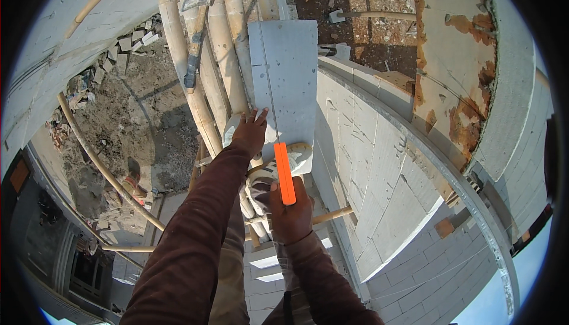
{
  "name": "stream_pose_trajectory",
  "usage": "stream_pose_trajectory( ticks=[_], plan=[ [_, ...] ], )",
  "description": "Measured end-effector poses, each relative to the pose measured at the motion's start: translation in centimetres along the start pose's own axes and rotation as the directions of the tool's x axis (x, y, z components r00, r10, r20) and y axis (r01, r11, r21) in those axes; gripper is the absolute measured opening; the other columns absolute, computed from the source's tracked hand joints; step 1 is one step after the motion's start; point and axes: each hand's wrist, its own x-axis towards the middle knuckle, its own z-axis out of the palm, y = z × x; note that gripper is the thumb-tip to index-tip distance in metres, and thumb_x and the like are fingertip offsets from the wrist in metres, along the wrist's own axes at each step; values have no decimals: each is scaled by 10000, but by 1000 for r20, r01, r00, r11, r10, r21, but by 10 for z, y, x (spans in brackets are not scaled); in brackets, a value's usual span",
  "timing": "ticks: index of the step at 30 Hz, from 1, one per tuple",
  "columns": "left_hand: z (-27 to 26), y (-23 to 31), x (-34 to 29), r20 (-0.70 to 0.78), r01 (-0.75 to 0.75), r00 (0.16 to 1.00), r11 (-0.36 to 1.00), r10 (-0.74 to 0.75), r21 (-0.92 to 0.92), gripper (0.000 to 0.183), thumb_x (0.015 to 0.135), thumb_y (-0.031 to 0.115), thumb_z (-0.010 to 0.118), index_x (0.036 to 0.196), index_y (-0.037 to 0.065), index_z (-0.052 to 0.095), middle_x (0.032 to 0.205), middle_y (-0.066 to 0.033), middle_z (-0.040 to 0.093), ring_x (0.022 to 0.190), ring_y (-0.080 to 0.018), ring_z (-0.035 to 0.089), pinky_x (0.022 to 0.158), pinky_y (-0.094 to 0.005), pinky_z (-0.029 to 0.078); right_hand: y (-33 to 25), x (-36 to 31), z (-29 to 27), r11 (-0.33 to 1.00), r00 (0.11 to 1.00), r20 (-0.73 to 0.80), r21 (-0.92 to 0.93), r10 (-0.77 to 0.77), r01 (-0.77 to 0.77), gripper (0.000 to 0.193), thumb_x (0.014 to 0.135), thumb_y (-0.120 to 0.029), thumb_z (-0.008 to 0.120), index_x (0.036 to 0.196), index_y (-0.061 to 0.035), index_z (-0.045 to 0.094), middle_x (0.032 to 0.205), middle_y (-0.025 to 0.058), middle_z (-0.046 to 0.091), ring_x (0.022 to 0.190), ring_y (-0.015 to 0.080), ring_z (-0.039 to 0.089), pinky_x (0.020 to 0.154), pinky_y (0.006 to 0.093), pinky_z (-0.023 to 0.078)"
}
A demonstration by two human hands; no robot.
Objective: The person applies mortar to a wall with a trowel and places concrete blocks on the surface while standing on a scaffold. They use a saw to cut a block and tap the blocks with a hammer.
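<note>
A long pale grey lightweight block point(290, 76) lies over the bamboo poles ahead of me. My left hand point(251, 132) rests on its near left edge, fingers spread. Lower down, my right hand point(292, 212) is closed around an orange bar-shaped tool handle point(285, 174) pointing away from me. From the handle's far end a thin dark line runs lengthwise over the block; I cannot tell whether it is a blade seen edge-on or a line on the block. My shoe point(303, 154) is at the block's near end.
A hammer-like tool point(194, 58) with a dark-wrapped handle lies on the bamboo poles point(222, 34) at left. A block wall point(361, 141) stands close on the right, near a rust-stained panel point(453, 70). Far below at left are rubble point(127, 46) and a person point(131, 183).
</note>
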Motion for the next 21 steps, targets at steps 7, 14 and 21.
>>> stream_pose_trajectory(
  ticks=[7,14,21],
  plan=[
    [-20,11,-62,-146,-52,890,222,-433,-974,429,1010,299,597,1279,-34,593,1283,-181,634,1229,-294,592,1035,-376,445,-13,-3,-9,1000,1000,14,11,-22,22,214,965,-197,654,953,-25,527,754,215,647,726,439,670,609,446,514],
    [-106,80,-158,-15,-211,872,-347,-489,-914,584,1029,400,598,1360,-70,494,1267,-161,607,1212,-215,576,1053,-334,440,-6,2,-22,999,1000,27,45,6,-7,214,962,-197,656,954,-20,536,760,220,653,735,436,678,610,446,520],
    [-134,101,-174,13,-124,927,-341,-374,-932,738,972,368,696,1445,-95,369,1397,-229,482,1320,-286,491,1097,-404,425,2,2,-17,1000,1000,27,5,-16,15,184,976,-180,623,1035,-10,582,853,174,690,791,335,718,673,383,532]
  ],
)
